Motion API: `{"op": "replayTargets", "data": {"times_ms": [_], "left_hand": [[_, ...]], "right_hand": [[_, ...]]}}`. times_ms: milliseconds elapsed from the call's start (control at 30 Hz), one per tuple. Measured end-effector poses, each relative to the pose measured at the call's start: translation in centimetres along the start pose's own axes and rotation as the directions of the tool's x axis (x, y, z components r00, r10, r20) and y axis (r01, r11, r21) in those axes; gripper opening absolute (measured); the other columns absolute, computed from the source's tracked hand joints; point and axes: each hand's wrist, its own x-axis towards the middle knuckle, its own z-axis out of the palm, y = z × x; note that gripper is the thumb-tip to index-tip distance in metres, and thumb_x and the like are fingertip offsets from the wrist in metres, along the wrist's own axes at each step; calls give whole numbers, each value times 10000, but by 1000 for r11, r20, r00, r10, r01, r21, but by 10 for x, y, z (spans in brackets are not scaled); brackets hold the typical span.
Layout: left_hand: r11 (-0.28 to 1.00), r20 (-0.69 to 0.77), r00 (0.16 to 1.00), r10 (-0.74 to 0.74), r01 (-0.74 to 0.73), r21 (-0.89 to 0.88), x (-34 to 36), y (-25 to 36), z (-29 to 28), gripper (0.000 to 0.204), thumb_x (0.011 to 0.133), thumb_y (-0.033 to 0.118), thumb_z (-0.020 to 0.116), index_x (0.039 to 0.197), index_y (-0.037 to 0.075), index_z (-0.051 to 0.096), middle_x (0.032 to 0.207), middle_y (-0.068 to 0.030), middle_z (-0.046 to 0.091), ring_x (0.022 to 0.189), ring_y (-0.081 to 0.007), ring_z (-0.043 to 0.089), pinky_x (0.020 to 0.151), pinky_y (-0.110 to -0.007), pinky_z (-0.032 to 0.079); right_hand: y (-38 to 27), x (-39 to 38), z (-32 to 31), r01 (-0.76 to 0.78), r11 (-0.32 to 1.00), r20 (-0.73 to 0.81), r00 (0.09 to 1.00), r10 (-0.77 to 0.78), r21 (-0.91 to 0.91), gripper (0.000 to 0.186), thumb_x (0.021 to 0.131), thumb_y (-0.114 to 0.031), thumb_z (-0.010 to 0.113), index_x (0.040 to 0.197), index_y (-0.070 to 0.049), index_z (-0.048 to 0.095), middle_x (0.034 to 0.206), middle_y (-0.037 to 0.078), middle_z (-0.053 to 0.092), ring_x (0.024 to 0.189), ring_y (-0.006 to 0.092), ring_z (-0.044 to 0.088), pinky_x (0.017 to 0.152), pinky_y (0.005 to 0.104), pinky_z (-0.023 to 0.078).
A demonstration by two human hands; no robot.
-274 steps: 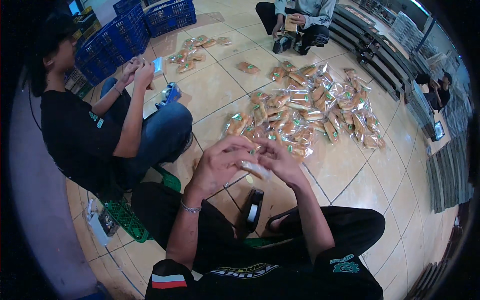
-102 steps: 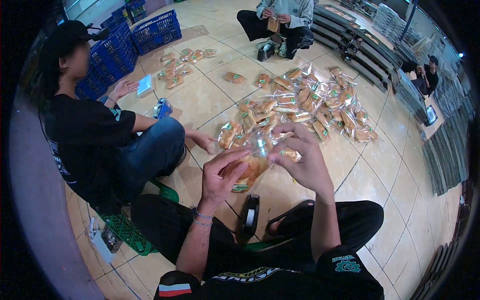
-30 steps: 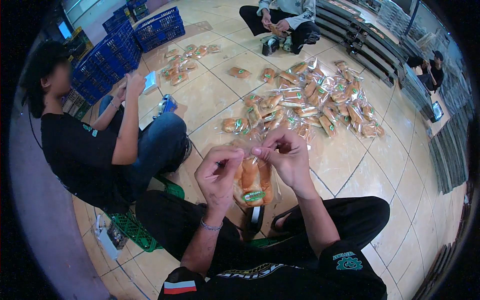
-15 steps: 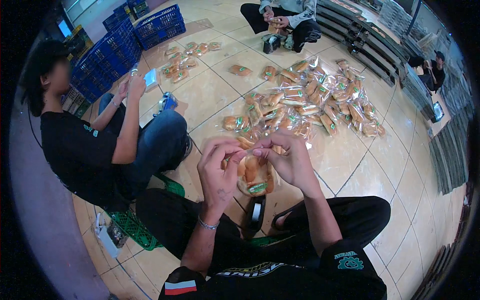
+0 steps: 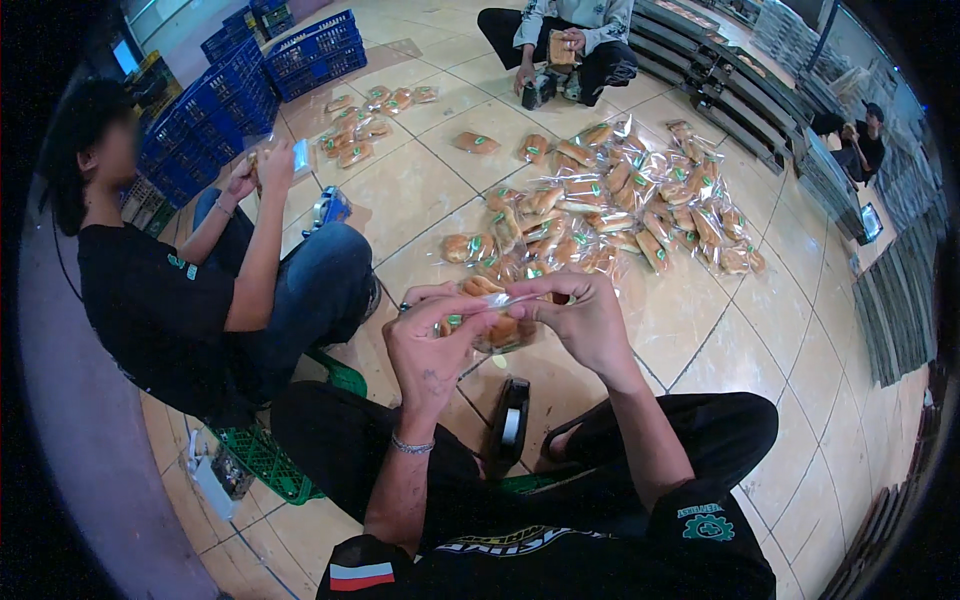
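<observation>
In front of me, between my legs, both hands grip the top of a clear plastic bag of bread [image 5: 500, 333] with a green label. My left hand [image 5: 431, 345] has its fingers closed on the bag's folded upper edge, its thumb against the plastic. My right hand [image 5: 586, 325] pinches the same edge from the other side, fingers curled. Below them on the tiles stands a black tape dispenser [image 5: 513, 425] with a pale roll. Just beyond the bag lies a large pile of bagged bread [image 5: 620, 225].
A co-worker [image 5: 150, 290] sits at my left beside a blue tape dispenser [image 5: 329, 212]. Another person [image 5: 560, 55] squats opposite holding bread. Blue crates [image 5: 320, 60] and a smaller group of bagged bread [image 5: 355, 130] are back left. Metal trays [image 5: 890, 300] stand at right, where another person [image 5: 865, 150] sits.
The bag between my hands has tipped, its bread now more hidden under the folded plastic, uncovering the black dispenser. The person opposite has raised a bread packet and lowered one hand.
</observation>
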Motion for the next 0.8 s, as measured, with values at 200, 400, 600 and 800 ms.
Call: {"op": "replayTargets", "data": {"times_ms": [200, 400, 600, 800], "left_hand": [[946, -73, 977, 202, -175, 274, 1, 9, 3, 153, 747, -10, 742, 886, 22, 684, 835, -96, 669, 897, -294, 579, 856, -397, 455], [867, 64, 995, 76, -98, 489, -7, 5, 6, 167, 816, 23, 678, 957, 52, 593, 931, -124, 552, 961, -349, 485, 899, -441, 398], [984, 258, 949, -178, 164, 74, -7, -24, -7, 169, 859, 113, 727, 870, -15, 617, 1106, -154, 597, 1055, -292, 585, 910, -358, 467], [371, 564, 672, -479, 738, -564, -11, -58, 12, 217, 900, 155, 714, 1022, -23, 690, 1078, -94, 691, 971, -154, 642, 887, -295, 492]], "right_hand": [[-11, 8, 13, 434, 723, 128, 889, -439, -538, 181, 739, 11, 686, 916, -24, 668, 886, 122, 611, 890, 318, 530, 809, 381, 451], [-11, 9, 12, 457, 542, 286, 883, -372, -705, 194, 779, -47, 634, 965, -14, 593, 1048, 158, 502, 1054, 360, 456, 841, 443, 454], [7, 21, -5, 425, 697, 402, 891, -211, -577, 192, 825, -130, 686, 947, 11, 647, 1022, 148, 517, 1070, 322, 497, 843, 421, 466], [37, 33, -18, -144, 978, 341, 921, 188, -150, 260, 871, -235, 742, 864, 21, 698, 891, 40, 619, 842, 139, 582, 795, 313, 448]]}}
